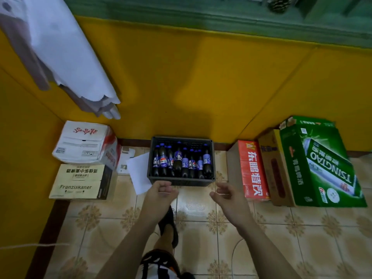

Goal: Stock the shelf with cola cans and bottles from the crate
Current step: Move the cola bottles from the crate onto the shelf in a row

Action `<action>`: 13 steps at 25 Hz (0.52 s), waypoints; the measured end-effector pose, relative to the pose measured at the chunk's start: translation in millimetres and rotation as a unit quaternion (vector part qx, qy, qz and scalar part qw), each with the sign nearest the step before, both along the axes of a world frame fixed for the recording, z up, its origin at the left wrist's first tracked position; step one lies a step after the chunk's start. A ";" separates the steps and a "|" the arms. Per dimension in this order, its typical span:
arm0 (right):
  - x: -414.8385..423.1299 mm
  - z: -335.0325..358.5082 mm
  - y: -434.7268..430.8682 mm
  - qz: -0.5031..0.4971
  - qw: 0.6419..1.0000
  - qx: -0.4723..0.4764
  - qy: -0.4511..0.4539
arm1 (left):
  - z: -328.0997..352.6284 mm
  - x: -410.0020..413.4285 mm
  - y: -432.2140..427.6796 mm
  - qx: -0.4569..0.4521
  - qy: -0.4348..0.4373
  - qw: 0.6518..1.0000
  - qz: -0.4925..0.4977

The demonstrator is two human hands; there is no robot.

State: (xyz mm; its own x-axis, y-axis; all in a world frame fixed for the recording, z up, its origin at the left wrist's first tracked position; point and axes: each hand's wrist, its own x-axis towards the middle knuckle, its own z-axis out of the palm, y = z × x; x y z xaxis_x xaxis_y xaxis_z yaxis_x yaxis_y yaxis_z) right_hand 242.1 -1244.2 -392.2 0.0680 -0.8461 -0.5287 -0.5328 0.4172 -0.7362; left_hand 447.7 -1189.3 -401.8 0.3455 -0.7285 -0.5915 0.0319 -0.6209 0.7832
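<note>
Dark grey plastic crate point(181, 181) down on the tiled floor point(261, 228), just ahead of both hands. Inside, dark cola bottles with blue labels point(178, 158), packed close, standing tall with caps up, so best pulled straight up. Left hand point(161, 193) nearer, right by the crate's near rim, fingers softly curled, holding nothing. Touching or not: cannot tell. Right hand point(225, 195) loose and empty too, a little off the near right corner.

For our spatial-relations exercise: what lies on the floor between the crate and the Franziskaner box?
In the head view, a white paper sheet lies on the tiles, next to the crate's left wall and right of the Franziskaner box.
</note>
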 end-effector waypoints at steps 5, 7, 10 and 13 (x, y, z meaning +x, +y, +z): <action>49.9 -57.5 -70.6 -0.008 0.994 0.105 0.028 | -42.5 45.6 -85.0 0.069 0.019 0.997 -0.019; 61.8 -78.5 -92.6 -0.022 0.992 0.126 0.021 | -60.1 56.9 -109.7 0.089 0.016 0.996 -0.026; 73.1 -115.6 -125.2 -0.025 0.986 0.161 0.029 | -97.5 65.3 -138.7 0.133 0.003 0.991 -0.024; 77.3 -162.8 -152.5 -0.028 0.978 0.201 0.041 | -135.8 63.8 -162.5 0.175 0.007 0.984 -0.017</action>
State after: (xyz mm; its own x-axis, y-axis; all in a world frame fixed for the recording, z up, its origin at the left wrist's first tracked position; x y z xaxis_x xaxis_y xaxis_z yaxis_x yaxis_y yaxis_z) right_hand 319.4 -1396.8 -555.0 -0.0288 -0.5699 -0.8212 -0.5513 0.6944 -0.4625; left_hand 511.5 -1351.8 -537.6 0.3138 -0.4899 -0.8133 0.0158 -0.8538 0.5203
